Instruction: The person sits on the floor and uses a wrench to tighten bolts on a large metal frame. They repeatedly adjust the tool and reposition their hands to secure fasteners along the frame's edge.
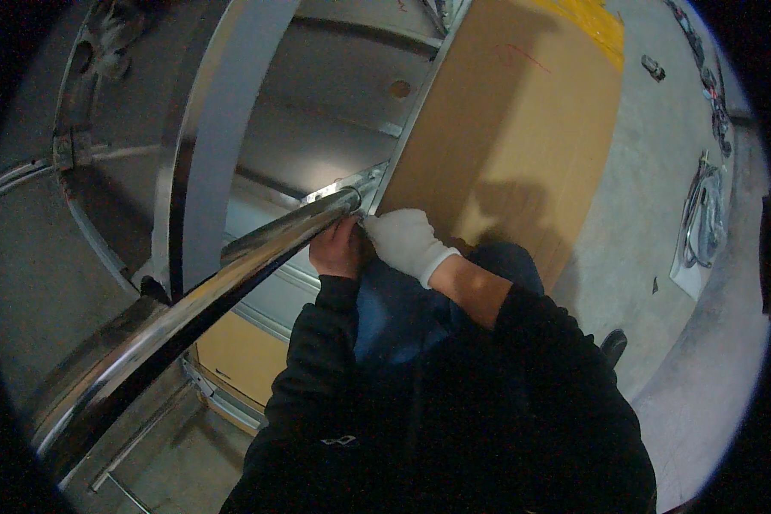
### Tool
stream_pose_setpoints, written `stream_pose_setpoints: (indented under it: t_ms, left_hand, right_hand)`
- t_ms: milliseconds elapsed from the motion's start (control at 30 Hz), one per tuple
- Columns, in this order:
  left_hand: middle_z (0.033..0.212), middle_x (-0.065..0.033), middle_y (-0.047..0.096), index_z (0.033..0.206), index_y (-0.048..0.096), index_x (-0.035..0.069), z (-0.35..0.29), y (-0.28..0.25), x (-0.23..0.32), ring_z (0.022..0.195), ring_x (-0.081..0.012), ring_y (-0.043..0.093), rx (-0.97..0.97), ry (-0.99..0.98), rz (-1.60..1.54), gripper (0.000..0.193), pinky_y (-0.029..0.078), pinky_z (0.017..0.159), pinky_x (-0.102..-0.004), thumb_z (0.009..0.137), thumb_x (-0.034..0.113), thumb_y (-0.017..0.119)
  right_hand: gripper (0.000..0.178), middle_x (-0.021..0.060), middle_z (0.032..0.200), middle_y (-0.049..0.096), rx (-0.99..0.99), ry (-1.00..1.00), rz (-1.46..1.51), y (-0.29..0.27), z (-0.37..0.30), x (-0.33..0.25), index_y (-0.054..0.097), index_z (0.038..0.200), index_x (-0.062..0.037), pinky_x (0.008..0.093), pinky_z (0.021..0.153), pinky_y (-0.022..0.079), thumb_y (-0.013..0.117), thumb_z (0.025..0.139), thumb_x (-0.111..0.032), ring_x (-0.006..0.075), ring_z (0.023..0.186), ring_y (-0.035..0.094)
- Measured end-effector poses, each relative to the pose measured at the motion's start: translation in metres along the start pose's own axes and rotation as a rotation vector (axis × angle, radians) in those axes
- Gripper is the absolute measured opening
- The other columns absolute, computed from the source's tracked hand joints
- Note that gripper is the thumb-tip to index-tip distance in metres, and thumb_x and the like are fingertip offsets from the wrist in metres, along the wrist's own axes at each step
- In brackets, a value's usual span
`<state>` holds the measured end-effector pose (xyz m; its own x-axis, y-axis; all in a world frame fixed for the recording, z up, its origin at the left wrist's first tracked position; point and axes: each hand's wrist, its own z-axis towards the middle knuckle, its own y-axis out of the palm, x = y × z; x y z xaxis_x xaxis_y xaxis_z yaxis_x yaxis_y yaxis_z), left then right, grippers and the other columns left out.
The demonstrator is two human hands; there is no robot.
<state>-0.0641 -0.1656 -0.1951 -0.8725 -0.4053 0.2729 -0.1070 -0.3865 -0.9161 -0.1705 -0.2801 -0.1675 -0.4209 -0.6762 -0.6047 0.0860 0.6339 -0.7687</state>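
A shiny round metal tube (193,321) runs from the lower left up to a metal frame edge (371,182) near the middle. My left hand (336,248) is bare and closed, its fingertips pinched just under the tube's far end. My right hand (405,243) wears a white glove and is closed, with its fingertips almost meeting the left ones at the frame edge. Whatever lies between the fingers of either hand is hidden or too small to make out.
A brown board (480,111) with yellow tape (593,30) lies beyond my right hand. Left of the tube stands an upright metal post (180,163) before dark metal panels. At the right, a bagged coil (704,218) and a small dark object (653,68) lie on the concrete floor.
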Motion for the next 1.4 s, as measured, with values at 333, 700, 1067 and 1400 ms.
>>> stream_pose_setpoints:
  t_ms: [333,700,1067,1400]
  left_hand:
    - [0.090,-0.0064,0.064,0.091,0.065,0.018,0.001,0.003,-0.003,0.082,-0.0264,0.061,-0.014,-0.049,-0.073,0.022,0.049,0.071,-0.0357,0.070,0.012,0.067]
    - [0.091,-0.0076,0.064,0.093,0.064,0.016,-0.003,0.002,-0.003,0.084,-0.0266,0.060,-0.097,-0.046,-0.029,0.020,0.048,0.074,-0.0366,0.073,0.015,0.064]
    - [0.087,-0.0078,0.063,0.088,0.063,0.014,-0.001,0.004,-0.001,0.079,-0.0284,0.059,0.048,0.053,0.086,0.017,0.049,0.071,-0.0381,0.072,0.014,0.059]
    - [0.089,-0.0108,0.061,0.082,0.062,0.008,0.007,-0.008,0.002,0.084,-0.0274,0.057,-0.084,0.123,0.036,0.014,0.045,0.076,-0.0377,0.071,0.015,0.058]
  right_hand:
    - [0.016,0.0114,0.070,0.063,0.004,0.021,-0.053,-0.004,0.002,-0.006,0.060,0.088,-0.0109,0.0437,0.057,0.048,0.048,0.079,-0.015,0.0314,0.067,0.062]
    - [0.019,0.0130,0.072,0.063,-0.028,0.140,0.076,-0.001,0.002,-0.009,0.061,0.087,-0.0100,0.0456,0.061,0.047,0.046,0.081,-0.020,0.0329,0.070,0.061]
    - [0.017,0.0122,0.077,0.063,-0.027,0.175,0.051,-0.010,0.002,-0.021,0.062,0.086,-0.0105,0.0450,0.061,0.048,0.049,0.077,-0.017,0.0315,0.075,0.062]
    - [0.011,0.0116,0.071,0.063,0.008,-0.015,-0.108,0.001,0.006,-0.002,0.061,0.080,-0.0093,0.0424,0.057,0.049,0.053,0.074,-0.014,0.0305,0.070,0.063]
